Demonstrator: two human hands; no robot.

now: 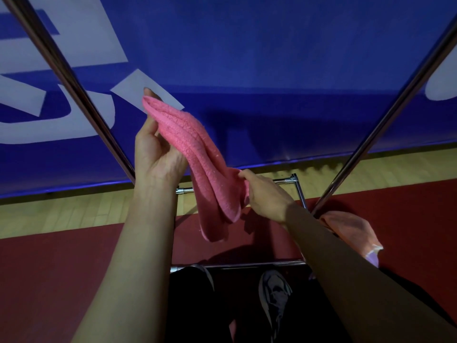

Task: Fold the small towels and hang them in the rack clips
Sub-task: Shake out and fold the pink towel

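standing over your shoe (pixel 274 293), you are gripping the folded pink towel (pixel 197 154) with both hands: right hand (pixel 267 194) pinching its lower part, left hand (pixel 155 152) holding its top, between the rack poles (pixel 81 95), before the blue banner (pixel 272 58).

Scene's looking dim overall, w/ light coming from above and a bit left: the left hand (pixel 158 149) and pink towel (pixel 197 157) are catching it, while the right hand (pixel 267 194) and its forearm are sitting in shade. Towel's casting a soft shadow onto the blue banner (pixel 272 58) behind. Thin glare is running along both metal poles (pixel 71 78). Wide-angle lens is splaying those poles outward at the edges. Shoes (pixel 274 298) at bottom are sinking into near-black (detail mostly lost). Banner's lettering is looking slightly soft.
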